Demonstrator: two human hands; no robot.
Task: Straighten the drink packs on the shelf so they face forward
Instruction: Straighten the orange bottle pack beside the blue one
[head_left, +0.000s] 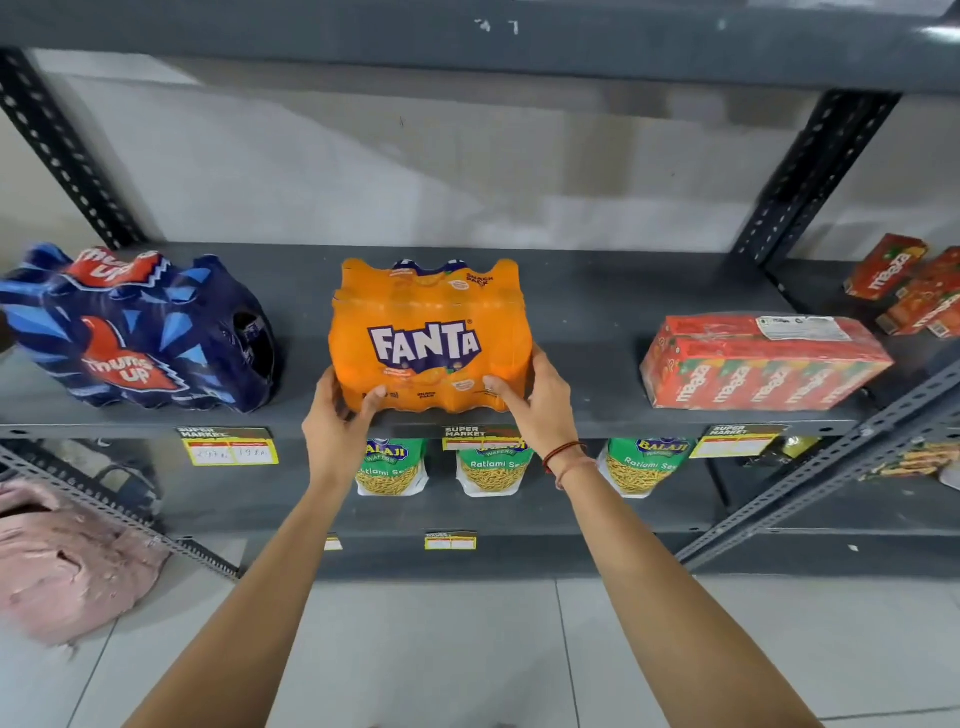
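Grey metal shelf (597, 312), middle tier, inspected left to right. At the left end sits a dark blue Thums Up pack (135, 332), turned at an angle so that its printed face points toward the left front rather than straight out. Below it, on the shelf's front edge, a yellow price label (229, 451) is fixed. At centre stands the orange Fanta pack (428, 338), upright at the front edge, its logo facing squarely forward. The left hand (337, 421) is clasped on the pack's lower left corner, thumb on the front face and fingers wrapped round the side. The right hand (535, 400) is clasped on the lower right corner in the same manner, thumb on the front; a red thread bracelet (563, 454) circles that wrist. On the tier beneath, three green Balaji snack bags (493, 467) stand in a row, partly hidden by the forearms. To the right, well apart from the Fanta pack, a red Maaza carton pack (763, 361) lies flat and skewed, its long side angled away from the front edge. Further red Maaza cartons (914, 286) lie on the adjoining shelf at far right.
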